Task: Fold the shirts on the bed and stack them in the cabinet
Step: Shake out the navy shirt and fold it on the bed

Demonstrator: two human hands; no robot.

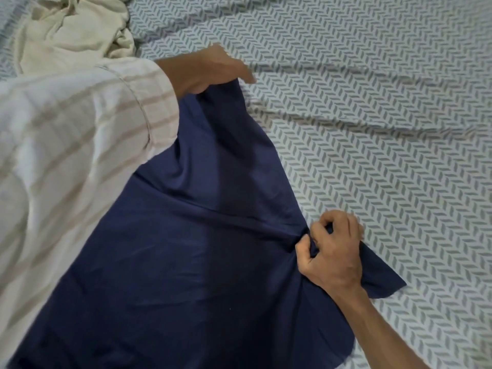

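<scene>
A navy blue shirt is spread over the bed, running from the upper middle down to the lower left. My left hand grips its far edge at the top, fingers curled round the cloth. My right hand pinches a bunched fold at the shirt's right side, where a sleeve flap sticks out to the right. A taut crease runs across the cloth toward my right hand. A crumpled cream shirt lies at the top left of the bed.
The bed is covered with a white sheet printed with a grey leaf pattern, wrinkled at the right. My left arm's striped cream sleeve covers the left part of the view. No cabinet is in view.
</scene>
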